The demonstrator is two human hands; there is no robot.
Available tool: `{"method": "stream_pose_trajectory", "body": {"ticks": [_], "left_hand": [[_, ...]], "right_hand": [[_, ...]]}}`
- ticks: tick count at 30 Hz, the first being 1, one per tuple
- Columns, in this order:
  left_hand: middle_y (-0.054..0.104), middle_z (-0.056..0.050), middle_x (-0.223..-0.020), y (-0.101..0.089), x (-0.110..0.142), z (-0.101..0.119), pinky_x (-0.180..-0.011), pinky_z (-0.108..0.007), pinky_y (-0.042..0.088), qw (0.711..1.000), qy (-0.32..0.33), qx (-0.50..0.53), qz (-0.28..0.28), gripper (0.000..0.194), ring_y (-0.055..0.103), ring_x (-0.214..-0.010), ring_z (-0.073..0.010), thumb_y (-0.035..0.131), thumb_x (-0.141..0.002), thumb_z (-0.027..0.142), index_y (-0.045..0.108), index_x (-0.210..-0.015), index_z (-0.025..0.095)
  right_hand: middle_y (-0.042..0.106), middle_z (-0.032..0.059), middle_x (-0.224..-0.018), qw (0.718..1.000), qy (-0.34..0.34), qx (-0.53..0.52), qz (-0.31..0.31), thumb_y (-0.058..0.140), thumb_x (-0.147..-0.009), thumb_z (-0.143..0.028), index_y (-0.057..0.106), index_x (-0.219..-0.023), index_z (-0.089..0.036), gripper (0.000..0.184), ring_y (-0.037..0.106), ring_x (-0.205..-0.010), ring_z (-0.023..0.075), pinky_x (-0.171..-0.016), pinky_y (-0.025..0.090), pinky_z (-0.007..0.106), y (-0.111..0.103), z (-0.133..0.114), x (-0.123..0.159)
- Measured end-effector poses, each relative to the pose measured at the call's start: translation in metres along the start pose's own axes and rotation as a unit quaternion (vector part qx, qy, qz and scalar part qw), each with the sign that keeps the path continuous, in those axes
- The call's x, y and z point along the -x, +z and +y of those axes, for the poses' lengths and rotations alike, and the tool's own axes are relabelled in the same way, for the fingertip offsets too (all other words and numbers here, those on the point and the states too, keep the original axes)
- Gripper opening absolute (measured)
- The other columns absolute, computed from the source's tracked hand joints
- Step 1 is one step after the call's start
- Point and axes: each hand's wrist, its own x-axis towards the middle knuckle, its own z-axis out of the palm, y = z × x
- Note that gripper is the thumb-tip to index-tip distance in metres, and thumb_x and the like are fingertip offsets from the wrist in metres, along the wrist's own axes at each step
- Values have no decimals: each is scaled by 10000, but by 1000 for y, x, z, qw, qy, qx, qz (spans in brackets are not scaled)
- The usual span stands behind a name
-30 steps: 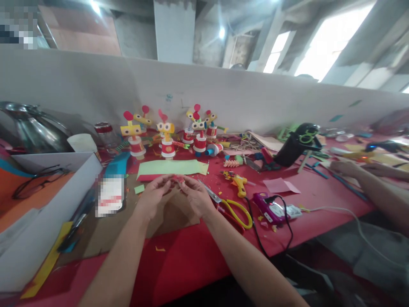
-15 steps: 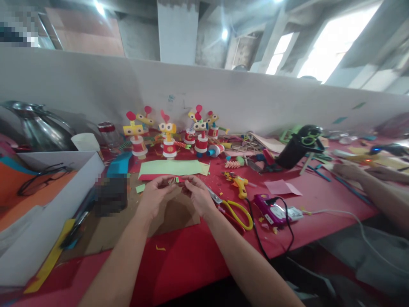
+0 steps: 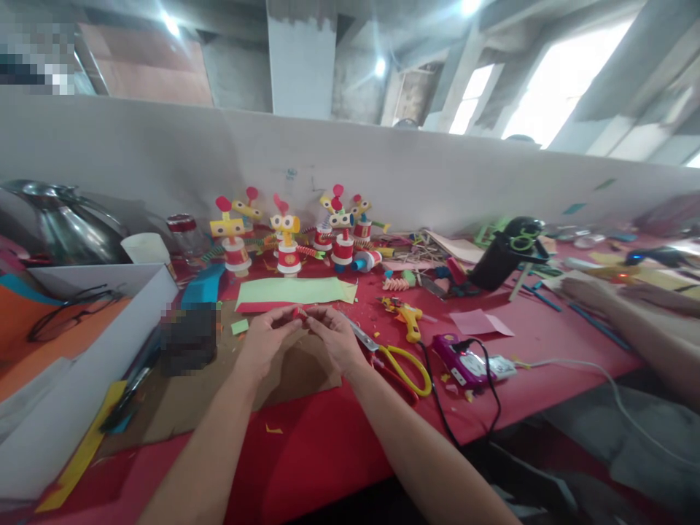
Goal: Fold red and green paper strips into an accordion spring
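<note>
Between my two hands is a small folded paper strip [image 3: 300, 313], red with pale stripes, like an accordion spring; fingers cover most of it. My left hand [image 3: 269, 335] is closed, pinching its left side. Thumb and fingers of my right hand [image 3: 335, 337] pinch the right side. Both hands are above a brown cardboard sheet [image 3: 306, 375]. Just beyond them lies a light green paper strip [image 3: 295, 290] with a red edge. Scissors [image 3: 405, 368] with yellow and red handles rest right of my right hand.
Paper-cup robot figures [image 3: 288, 255] stand along the back. A yellow glue gun [image 3: 409, 317] and a purple power strip [image 3: 464, 361] with cables are on the right. At left is a white box [image 3: 125, 321]. Another person's arm [image 3: 617, 313] reaches in at far right.
My hands have drawn slightly closer together around the paper strip. Its striped part shows less, and a red part now shows between the fingertips.
</note>
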Motion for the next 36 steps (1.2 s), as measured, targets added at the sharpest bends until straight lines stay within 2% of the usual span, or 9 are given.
{"method": "stream_pose_trajectory", "body": {"ticks": [7,11,14,16,21,24,30,34,36], "left_hand": [[712,-55,-859,-1,-2,-2,-719,-254,453,997,-31,69,-14,440,599,-728,-128,796,-637,359,722,-1032,179],[708,-71,-903,-2,-4,-4,-693,-263,472,991,-67,99,-57,415,602,-702,-127,778,-665,369,719,-1030,182],[706,-75,-947,-2,-3,-4,-687,-255,474,989,-82,101,-74,387,608,-709,-124,792,-657,307,720,-1017,184],[705,-71,-927,-2,-2,-2,-688,-252,473,988,-89,103,-67,406,610,-706,-121,801,-646,260,712,-1034,181],[703,-50,-852,-3,-1,2,-706,-272,464,991,-101,89,-22,506,611,-697,-126,766,-694,338,648,-1167,204],[706,-54,-858,-5,-2,2,-709,-277,452,994,-93,65,-4,504,614,-705,-135,777,-667,386,663,-1121,198],[682,-49,-776,-7,-3,-4,-660,-253,424,996,-58,62,17,397,585,-670,-125,791,-619,395,703,-925,158],[665,-29,-713,-6,-1,-3,-634,-238,413,995,-49,80,26,371,563,-631,-111,795,-620,376,709,-910,162],[672,-30,-727,-5,-1,0,-633,-231,419,993,-37,115,19,342,572,-645,-110,792,-637,372,709,-899,169]], "right_hand": [[665,29,-873,999,-34,28,-19,742,-686,-339,622,-961,-192,335,615,-796,157,-763,495,302,1,3,-1],[614,44,-997,984,-102,144,-39,753,-674,-289,621,-1104,-232,453,596,-806,164,-719,507,301,1,2,1],[584,64,-1057,959,-151,234,-41,721,-699,-235,665,-1064,-245,370,576,-921,195,-766,506,320,2,0,4],[592,63,-1034,952,-168,253,-41,690,-722,-209,682,-1015,-245,295,580,-913,195,-766,506,321,3,-1,6],[657,46,-907,946,-172,273,28,644,-766,-238,684,-920,-228,159,603,-778,186,-685,496,305,3,-1,5],[673,37,-821,942,-169,284,66,661,-753,-252,696,-880,-226,135,606,-736,194,-674,488,313,2,-4,4],[676,35,-810,932,-208,292,57,661,-754,-246,708,-850,-219,111,608,-733,185,-683,486,303,20,-35,-14],[661,20,-837,918,-240,313,32,646,-751,-187,675,-1013,-228,266,598,-735,170,-704,484,295,38,-66,-39],[650,20,-830,905,-251,344,19,636,-746,-155,676,-967,-224,235,589,-715,167,-693,480,295,42,-71,-43]]}}
